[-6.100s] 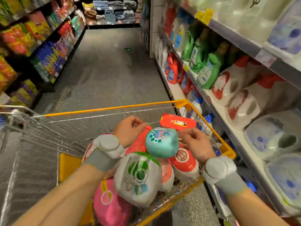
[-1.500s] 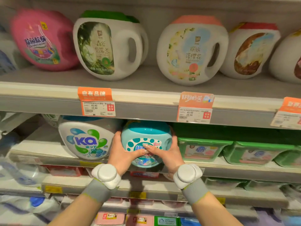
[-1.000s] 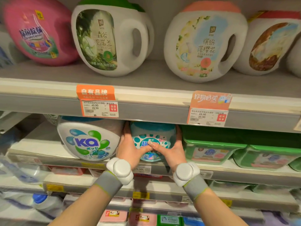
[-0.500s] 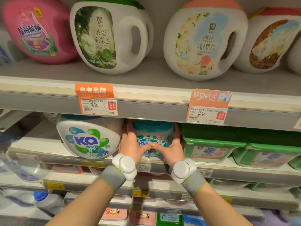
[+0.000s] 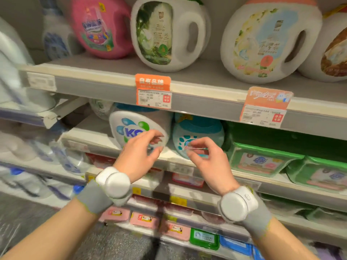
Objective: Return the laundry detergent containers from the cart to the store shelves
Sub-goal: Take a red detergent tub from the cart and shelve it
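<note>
Head view, shelf face. The round teal plastic detergent tub with a white spotted label stands on the grey middle shelf, which I take as my landmark; it sits back from that shelf's front lip, upright as far as the blur allows. To the tub's left on the same shelf, close beside it, is the white oval tub with blue and green droplets; to its right, the green-lidded rectangular plastic boxes. On the shelf above the landmark stand the pink rounded jug and 2 white handled jugs with floral labels.

My left hand and right hand both hang in front of the middle shelf's lip, clear of the teal tub. Fingers are loosely curled, thumbs apart from fingertips, and neither hand has hold of anything; the fingertips overlap the tubs only in the line of sight.

Progress, as I judge it: 1 container is placed and released, so this placement looks complete. The cart is out of frame, so I cannot tell how many containers are left to return, and the task as a whole cannot be judged finished from here
</note>
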Available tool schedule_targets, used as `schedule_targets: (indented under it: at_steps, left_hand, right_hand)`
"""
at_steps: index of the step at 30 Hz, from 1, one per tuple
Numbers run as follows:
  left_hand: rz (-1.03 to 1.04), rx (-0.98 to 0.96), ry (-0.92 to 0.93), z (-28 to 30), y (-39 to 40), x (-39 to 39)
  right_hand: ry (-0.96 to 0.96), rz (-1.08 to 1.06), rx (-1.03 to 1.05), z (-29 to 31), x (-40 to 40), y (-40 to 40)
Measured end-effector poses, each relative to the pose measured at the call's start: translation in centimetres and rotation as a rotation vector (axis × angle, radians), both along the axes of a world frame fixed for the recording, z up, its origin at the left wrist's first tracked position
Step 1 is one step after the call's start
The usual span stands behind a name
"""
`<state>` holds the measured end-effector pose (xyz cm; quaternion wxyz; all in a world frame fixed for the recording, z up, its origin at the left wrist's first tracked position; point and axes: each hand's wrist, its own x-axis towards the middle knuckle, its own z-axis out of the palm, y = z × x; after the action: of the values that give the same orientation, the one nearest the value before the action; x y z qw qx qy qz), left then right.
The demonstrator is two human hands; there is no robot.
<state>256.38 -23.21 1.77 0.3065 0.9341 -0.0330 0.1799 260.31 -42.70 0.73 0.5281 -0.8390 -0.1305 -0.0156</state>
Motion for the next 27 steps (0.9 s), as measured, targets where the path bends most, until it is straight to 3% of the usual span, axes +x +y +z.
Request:
schedule_targets:
  at_steps: [10, 17, 27]
  left_hand:
    - [0.3, 0.13, -0.055, 1.7, 13.2, -15.5]
    - [0.527, 0.2, 0.003, 1.4, 24.3, -29.5]
    - [0.878, 0.059, 0.116, -1.0, 40.2, -46.7]
  right_hand:
    - [-0.26, 0.407, -0.104, 3.5, -8.6, 15.1]
    - [-0.223, 0.655, -0.036, 2.5, -19.4, 29.5]
    - [-0.096, 0.906, -0.05, -0.7, -32.9, 48.6]
